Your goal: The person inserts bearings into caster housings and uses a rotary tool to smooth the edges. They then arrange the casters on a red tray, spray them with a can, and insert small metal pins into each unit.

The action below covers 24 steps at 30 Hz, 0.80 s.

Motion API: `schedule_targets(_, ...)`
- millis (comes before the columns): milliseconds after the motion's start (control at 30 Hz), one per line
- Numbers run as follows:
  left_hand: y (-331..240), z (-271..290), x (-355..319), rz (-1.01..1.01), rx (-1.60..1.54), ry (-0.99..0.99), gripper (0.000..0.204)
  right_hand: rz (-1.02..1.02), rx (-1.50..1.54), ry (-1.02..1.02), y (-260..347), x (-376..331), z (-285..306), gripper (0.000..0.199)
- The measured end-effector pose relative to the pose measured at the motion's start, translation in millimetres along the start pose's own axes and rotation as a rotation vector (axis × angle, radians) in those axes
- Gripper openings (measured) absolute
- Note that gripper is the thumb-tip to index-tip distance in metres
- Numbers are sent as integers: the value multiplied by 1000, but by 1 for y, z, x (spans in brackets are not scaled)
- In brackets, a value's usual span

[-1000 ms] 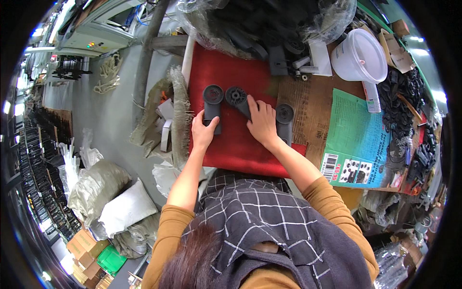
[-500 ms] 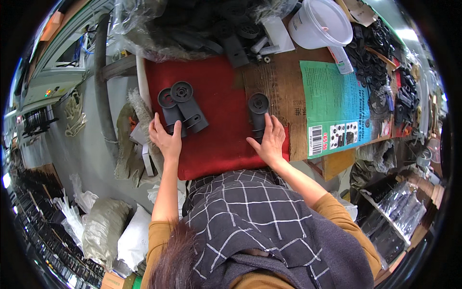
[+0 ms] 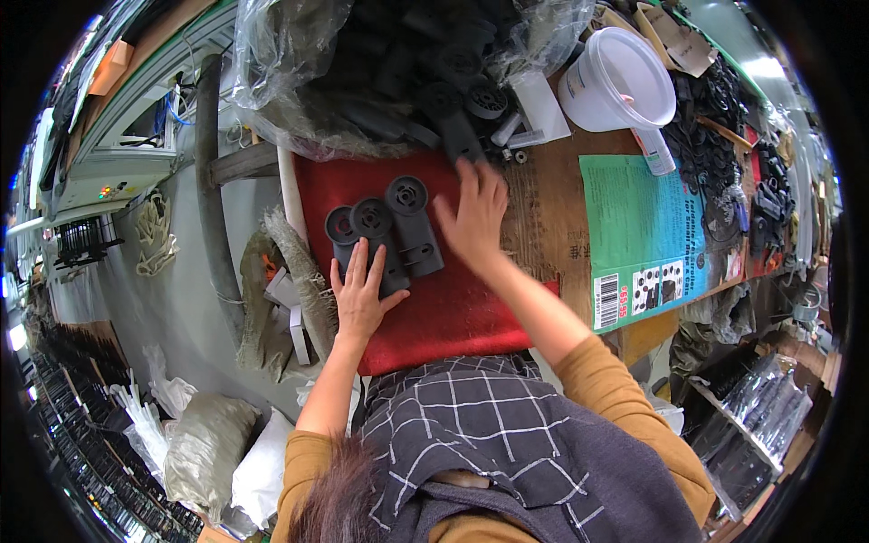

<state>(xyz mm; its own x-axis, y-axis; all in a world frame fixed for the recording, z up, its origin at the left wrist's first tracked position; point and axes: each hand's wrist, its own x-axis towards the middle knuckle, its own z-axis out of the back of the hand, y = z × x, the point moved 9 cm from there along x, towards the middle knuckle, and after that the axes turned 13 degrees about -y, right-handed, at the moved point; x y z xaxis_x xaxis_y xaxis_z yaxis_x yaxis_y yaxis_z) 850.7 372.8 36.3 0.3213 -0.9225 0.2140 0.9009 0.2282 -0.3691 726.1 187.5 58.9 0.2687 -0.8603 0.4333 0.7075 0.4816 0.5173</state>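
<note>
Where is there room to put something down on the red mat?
The red felt mat is bare between the black plastic wheel parts and its near edge. Brown cardboard beside the right hand is bare too. The plastic bag of black parts crowds the far side.

A wooden bench (image 3: 543, 226) carried a red mat (image 3: 453, 308) and a teal printed sheet (image 3: 638, 226). Left of it lay a grey floor (image 3: 163, 308) with stuffed sacks (image 3: 204, 443). Bright light fell from the upper right.

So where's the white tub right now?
Head view, upper right: the white tub sits on the bench behind the teal card, right of the plastic bag.
</note>
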Motion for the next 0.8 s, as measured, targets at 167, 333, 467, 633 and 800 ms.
schedule_targets(167, 0, -2, -2, -26, 21, 14, 91, 74, -68, 180, -22, 57, -39, 76)
schedule_targets(333, -17, 45, 26, -26, -96, -252, 75, -249, 557, 94, -36, -16, 19, 66)
schedule_targets(467, -3, 23, 119, -43, -92, -269, 44, -850, 694, 369, -65, -108, 3, 52)
schedule_targets(633, 18, -15, 224, -345, 258, -177, 54, -314, 196, 185, -52, -66, 32, 35)
schedule_targets(800, 39, -27, 222, -244, 164, 140, 54, -291, 446, 157, -11, -25, 39, 25)
